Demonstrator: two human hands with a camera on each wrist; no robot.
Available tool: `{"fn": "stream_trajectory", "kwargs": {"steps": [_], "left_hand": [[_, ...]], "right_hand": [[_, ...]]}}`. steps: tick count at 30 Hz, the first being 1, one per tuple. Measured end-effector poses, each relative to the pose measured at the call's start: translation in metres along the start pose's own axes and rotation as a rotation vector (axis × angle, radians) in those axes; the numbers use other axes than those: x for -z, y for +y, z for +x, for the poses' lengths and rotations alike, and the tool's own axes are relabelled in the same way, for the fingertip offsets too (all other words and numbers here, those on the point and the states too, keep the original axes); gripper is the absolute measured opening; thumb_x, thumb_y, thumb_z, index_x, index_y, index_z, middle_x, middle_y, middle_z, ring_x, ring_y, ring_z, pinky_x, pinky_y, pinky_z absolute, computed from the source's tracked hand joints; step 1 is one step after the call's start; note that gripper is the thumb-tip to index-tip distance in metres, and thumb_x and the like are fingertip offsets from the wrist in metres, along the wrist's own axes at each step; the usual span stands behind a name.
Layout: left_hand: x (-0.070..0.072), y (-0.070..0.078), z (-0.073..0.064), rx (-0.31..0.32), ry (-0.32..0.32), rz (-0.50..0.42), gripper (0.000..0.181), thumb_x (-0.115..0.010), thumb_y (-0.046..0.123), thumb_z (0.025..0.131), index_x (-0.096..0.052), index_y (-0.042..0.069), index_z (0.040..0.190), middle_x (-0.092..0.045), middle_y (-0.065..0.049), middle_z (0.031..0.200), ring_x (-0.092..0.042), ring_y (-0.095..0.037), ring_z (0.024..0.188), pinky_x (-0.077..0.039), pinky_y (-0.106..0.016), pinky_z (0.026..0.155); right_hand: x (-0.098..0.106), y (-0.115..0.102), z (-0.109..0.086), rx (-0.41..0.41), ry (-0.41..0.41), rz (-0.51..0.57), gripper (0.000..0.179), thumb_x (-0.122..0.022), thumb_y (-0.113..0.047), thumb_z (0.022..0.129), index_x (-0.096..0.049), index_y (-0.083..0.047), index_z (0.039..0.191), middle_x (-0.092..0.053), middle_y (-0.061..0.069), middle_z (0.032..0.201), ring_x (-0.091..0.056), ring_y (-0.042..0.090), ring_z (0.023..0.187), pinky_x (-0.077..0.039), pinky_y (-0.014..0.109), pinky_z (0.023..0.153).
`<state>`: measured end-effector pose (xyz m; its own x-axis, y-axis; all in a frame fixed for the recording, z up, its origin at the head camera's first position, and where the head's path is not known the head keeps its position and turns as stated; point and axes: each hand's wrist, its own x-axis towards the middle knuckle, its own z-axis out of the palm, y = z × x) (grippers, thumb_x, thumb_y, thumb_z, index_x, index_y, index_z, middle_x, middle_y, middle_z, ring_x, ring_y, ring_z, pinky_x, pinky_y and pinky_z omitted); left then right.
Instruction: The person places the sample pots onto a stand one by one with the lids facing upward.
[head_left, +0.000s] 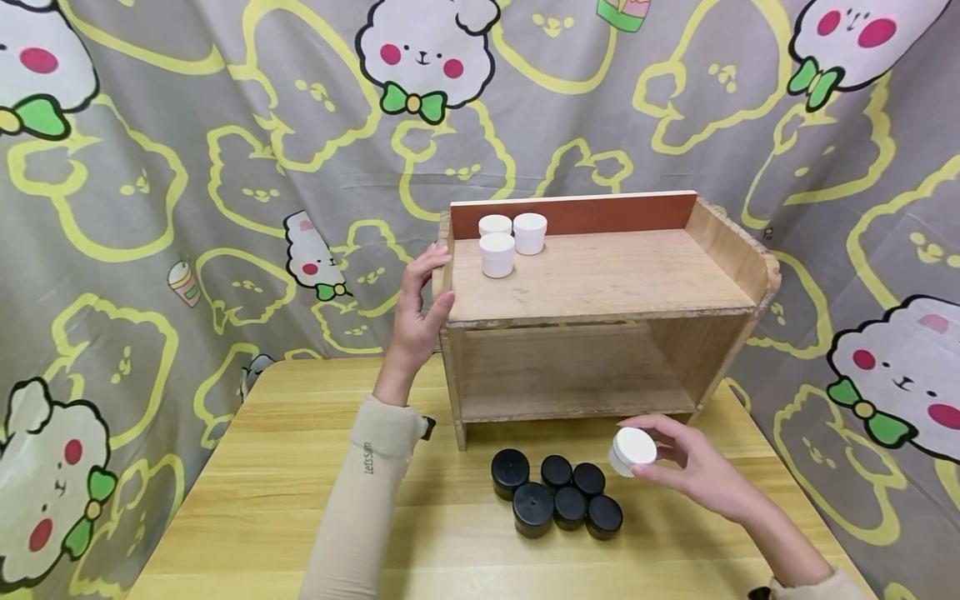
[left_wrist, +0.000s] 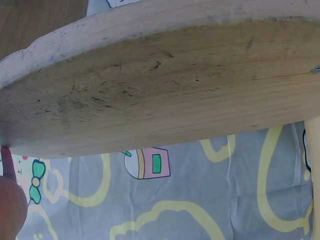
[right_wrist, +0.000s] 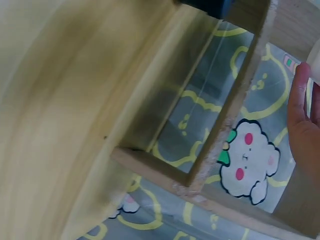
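Observation:
My right hand (head_left: 708, 471) pinches a white lidded jar (head_left: 632, 451) between thumb and fingers, tilted a little, in front of the shelf's lower right. In the right wrist view that hand (right_wrist: 306, 130) shows at the right edge, with part of the white jar (right_wrist: 314, 62). My left hand (head_left: 420, 312) rests against the left side panel of the wooden shelf (head_left: 600, 279), fingers extended. Only a bit of the left hand (left_wrist: 11, 205) enters the left wrist view, beside the panel (left_wrist: 165, 90). Three white jars (head_left: 498, 255) stand together at the left of the upper board.
Several black lidded jars (head_left: 533, 508), some larger than others, stand clustered on the wooden table (head_left: 285, 467) before the shelf. Below the upper board is a lower compartment (head_left: 562, 371). A grey patterned curtain (head_left: 225, 208) hangs behind and at both sides.

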<state>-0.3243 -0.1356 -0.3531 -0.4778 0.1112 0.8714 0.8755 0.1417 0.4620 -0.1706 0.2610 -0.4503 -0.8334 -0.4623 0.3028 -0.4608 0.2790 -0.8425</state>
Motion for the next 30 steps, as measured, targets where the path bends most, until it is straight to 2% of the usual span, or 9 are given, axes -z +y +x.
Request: {"fn": "stream_trajectory", "kwargs": {"steps": [11, 20, 26, 30], "left_hand": [[0.0, 0.001, 0.0, 0.004, -0.006, 0.009, 0.062, -0.059, 0.047, 0.102, -0.051, -0.004, 0.136, -0.05, -0.023, 0.148, -0.035, -0.031, 0.154, -0.035, -0.046, 0.124], [0.001, 0.001, 0.0, 0.002, -0.01, 0.003, 0.048, -0.06, 0.025, 0.099, -0.051, -0.002, 0.138, -0.05, -0.023, 0.149, -0.034, -0.031, 0.154, -0.034, -0.046, 0.124], [0.001, 0.003, 0.0, 0.018, -0.012, 0.022, 0.054, -0.059, 0.037, 0.102, -0.051, -0.002, 0.137, -0.05, -0.022, 0.149, -0.034, -0.028, 0.154, -0.035, -0.046, 0.123], [0.0, 0.002, 0.0, 0.017, -0.011, 0.018, 0.057, -0.059, 0.042, 0.102, -0.051, -0.002, 0.137, -0.05, -0.021, 0.149, -0.034, -0.029, 0.154, -0.035, -0.046, 0.123]], "right_hand": [[-0.002, -0.023, 0.012, 0.055, 0.017, -0.068, 0.051, -0.08, 0.0, 0.087, -0.063, -0.012, 0.134, -0.069, 0.0, 0.12, -0.067, 0.009, 0.099, -0.058, 0.023, 0.086], [-0.003, -0.038, 0.022, 0.083, 0.024, -0.07, 0.052, -0.08, 0.002, 0.086, -0.064, -0.013, 0.134, -0.07, 0.001, 0.118, -0.067, 0.01, 0.098, -0.057, 0.02, 0.086], [0.0, -0.051, 0.028, 0.11, 0.053, -0.11, 0.053, -0.081, 0.003, 0.085, -0.065, -0.012, 0.133, -0.069, 0.001, 0.12, -0.067, 0.008, 0.099, -0.057, 0.019, 0.086], [0.006, -0.058, 0.032, 0.081, 0.061, -0.122, 0.054, -0.082, 0.0, 0.085, -0.064, -0.018, 0.133, -0.069, -0.002, 0.119, -0.068, 0.01, 0.099, -0.057, 0.02, 0.086]]}}
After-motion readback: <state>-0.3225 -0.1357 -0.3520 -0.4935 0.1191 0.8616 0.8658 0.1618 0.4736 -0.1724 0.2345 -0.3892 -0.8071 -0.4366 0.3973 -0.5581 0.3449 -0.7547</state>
